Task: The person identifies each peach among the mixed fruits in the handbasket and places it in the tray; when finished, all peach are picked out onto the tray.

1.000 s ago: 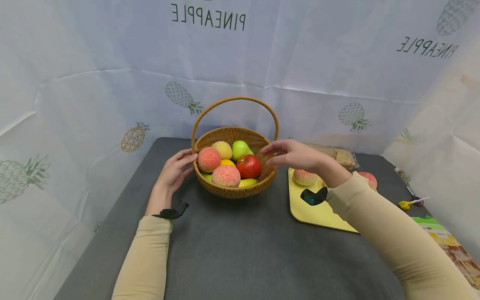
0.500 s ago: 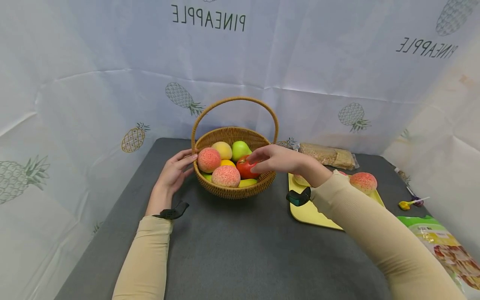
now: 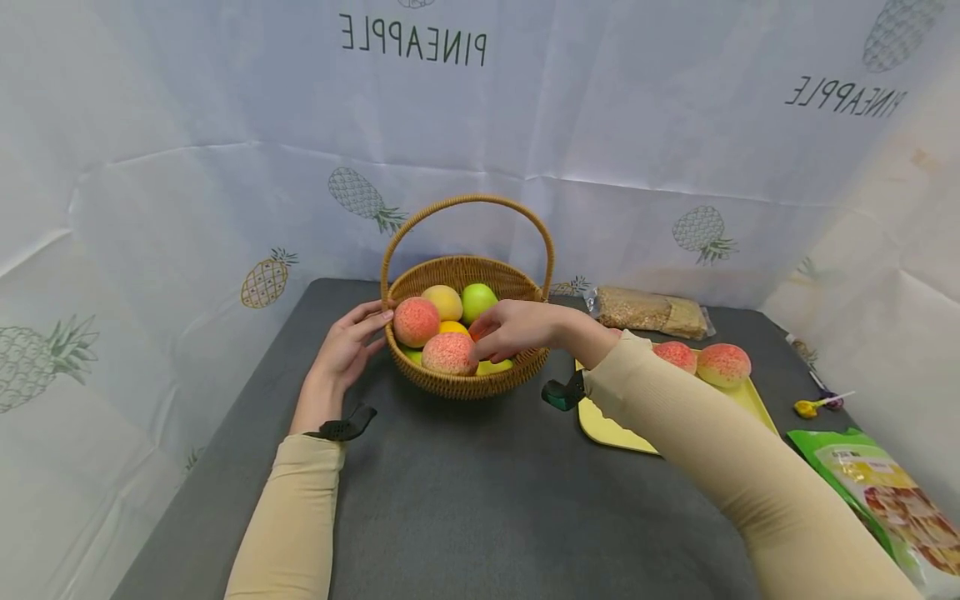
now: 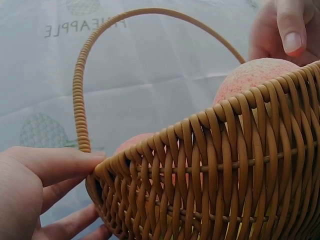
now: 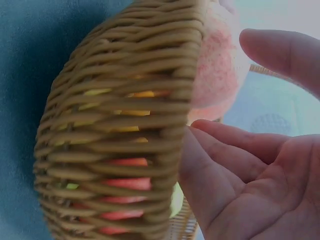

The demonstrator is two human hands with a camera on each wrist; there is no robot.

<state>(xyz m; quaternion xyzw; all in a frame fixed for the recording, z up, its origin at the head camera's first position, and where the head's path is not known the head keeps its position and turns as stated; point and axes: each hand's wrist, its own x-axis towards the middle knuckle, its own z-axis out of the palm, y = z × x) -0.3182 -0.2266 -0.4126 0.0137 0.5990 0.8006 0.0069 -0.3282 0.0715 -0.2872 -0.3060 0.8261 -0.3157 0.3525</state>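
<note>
A wicker basket with a tall handle holds fruit. A pink peach lies at its front, another peach at the left, with a yellow fruit and a green pear behind. My left hand touches the basket's left rim by the handle, its fingers fairly straight. Over the basket's right side is my right hand, its fingertips beside the front peach. In the right wrist view its thumb and fingers are spread apart near that peach. A red apple is mostly hidden behind this hand.
To the right, a yellow tray bears several peaches, partly covered by my right sleeve. Behind it lies a clear bag of brown grains. Lollipops and a green snack packet lie along the right edge.
My right hand has moved left and slightly down, from the basket's right rim across the red apple to the front peach. The left hand stays on the left rim.
</note>
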